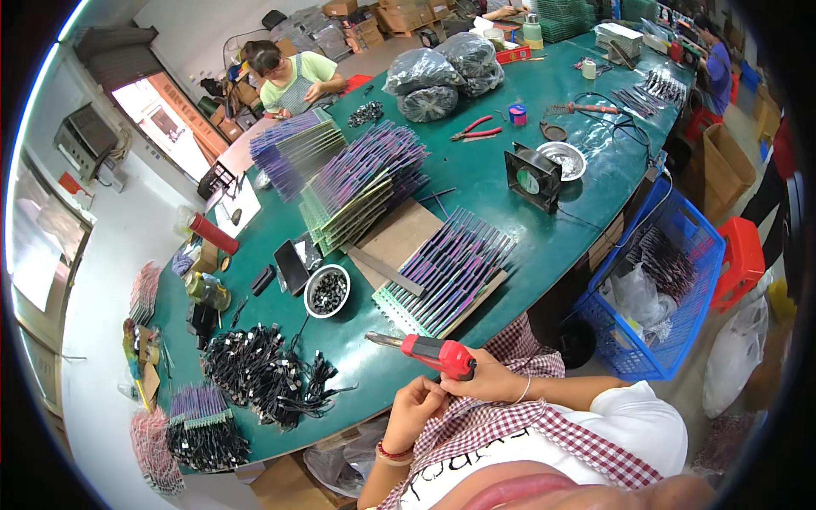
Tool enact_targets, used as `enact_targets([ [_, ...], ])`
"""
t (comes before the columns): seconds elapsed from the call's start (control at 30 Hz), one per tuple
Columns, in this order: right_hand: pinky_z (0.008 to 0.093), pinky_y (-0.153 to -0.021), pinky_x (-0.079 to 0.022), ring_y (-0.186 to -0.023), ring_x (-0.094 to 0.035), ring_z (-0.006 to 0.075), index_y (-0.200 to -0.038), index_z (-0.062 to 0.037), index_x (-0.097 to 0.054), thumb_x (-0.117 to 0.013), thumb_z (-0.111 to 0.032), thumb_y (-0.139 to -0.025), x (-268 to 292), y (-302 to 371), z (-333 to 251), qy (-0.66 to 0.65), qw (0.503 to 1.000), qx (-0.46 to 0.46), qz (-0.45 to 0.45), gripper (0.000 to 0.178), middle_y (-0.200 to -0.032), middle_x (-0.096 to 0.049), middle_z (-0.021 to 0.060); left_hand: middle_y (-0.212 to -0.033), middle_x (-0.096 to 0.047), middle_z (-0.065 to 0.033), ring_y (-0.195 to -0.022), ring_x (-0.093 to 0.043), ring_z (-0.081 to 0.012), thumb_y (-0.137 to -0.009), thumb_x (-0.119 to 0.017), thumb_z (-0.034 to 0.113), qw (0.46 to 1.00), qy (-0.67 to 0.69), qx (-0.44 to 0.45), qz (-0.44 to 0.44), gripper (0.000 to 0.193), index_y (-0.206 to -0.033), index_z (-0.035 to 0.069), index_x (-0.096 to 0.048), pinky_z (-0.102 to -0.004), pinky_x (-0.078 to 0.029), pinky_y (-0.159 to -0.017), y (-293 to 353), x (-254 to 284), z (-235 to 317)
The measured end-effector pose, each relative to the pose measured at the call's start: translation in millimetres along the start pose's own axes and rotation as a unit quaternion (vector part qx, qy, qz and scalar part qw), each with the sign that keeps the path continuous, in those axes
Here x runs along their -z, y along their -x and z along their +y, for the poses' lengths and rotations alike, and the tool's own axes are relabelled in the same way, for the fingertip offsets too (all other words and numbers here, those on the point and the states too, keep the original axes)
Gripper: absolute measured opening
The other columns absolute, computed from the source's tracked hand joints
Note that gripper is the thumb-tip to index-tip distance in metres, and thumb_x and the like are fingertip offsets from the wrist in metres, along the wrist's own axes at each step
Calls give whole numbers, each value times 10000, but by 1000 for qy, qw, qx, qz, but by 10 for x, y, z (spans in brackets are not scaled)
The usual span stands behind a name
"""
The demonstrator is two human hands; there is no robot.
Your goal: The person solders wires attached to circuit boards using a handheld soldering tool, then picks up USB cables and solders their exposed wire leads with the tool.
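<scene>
My right hand (pixel 491 378), at the table's near edge, is closed round the rear of a red and black hand tool (pixel 438 354) with a narrow metal tip pointing left over the table. Its exact kind is not clear. Against it, my left hand (pixel 415 411) has its fingers pinched together below the tool; what they hold, if anything, is hidden. Just beyond the tool lies a rack of dark purple strips (pixel 459 268) on a pale green comb-like base, resting on a cardboard sheet (pixel 399 234). A flat metal strip (pixel 384 270) crosses its left side.
Stacked strip racks (pixel 365 183), a bowl of small black parts (pixel 327 291) and a heap of black cables (pixel 259 370) lie leftward. Farther off are red pliers (pixel 478 132), a square fan (pixel 533 177) and black bags (pixel 425 81). A blue crate (pixel 654 280) stands right; people sit around the table.
</scene>
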State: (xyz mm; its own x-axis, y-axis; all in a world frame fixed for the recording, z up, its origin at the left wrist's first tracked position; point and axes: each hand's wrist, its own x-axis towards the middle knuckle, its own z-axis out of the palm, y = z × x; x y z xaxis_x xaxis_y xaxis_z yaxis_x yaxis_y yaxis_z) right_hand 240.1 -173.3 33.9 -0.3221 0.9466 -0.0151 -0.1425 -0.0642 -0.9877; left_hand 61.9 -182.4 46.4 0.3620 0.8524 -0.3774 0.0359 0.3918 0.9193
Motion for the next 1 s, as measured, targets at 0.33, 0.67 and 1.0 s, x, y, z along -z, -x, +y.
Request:
enact_targets([
  [0.33, 274, -695, -458, -754, -540, 97, -1045, -1, -517, -643, -171, -797, 17, -308, 56, 41, 996, 25, 73, 326, -806, -603, 31, -678, -583, -66, -546, -528, -102, -853, -524, 26, 999, -41, -7, -23, 61, -796, 6, -514, -213, -442, -508, -335, 325, 79],
  [0.67, 265, -576, -477, -652, -574, 97, -1031, -12, -523, -662, -193, -809, 89, -351, -160, -95, 991, -9, 99, 318, -767, -589, 34, -605, -553, -70, -480, -489, -98, -859, -535, 60, 997, -81, -15, -5, 118, -757, 19, -489, -204, -397, -452, -388, 596, 112],
  [1.0, 256, -498, -438, -569, -539, 128, -1198, 22, -451, -663, -413, -794, 613, -324, -194, -26, 979, 52, 195, 630, -726, -593, 96, -630, -536, 10, -485, -454, -39, -899, -496, 190, 998, 35, 55, 18, 170, -773, 79, -517, -163, -330, -424, -648, 919, 101],
])
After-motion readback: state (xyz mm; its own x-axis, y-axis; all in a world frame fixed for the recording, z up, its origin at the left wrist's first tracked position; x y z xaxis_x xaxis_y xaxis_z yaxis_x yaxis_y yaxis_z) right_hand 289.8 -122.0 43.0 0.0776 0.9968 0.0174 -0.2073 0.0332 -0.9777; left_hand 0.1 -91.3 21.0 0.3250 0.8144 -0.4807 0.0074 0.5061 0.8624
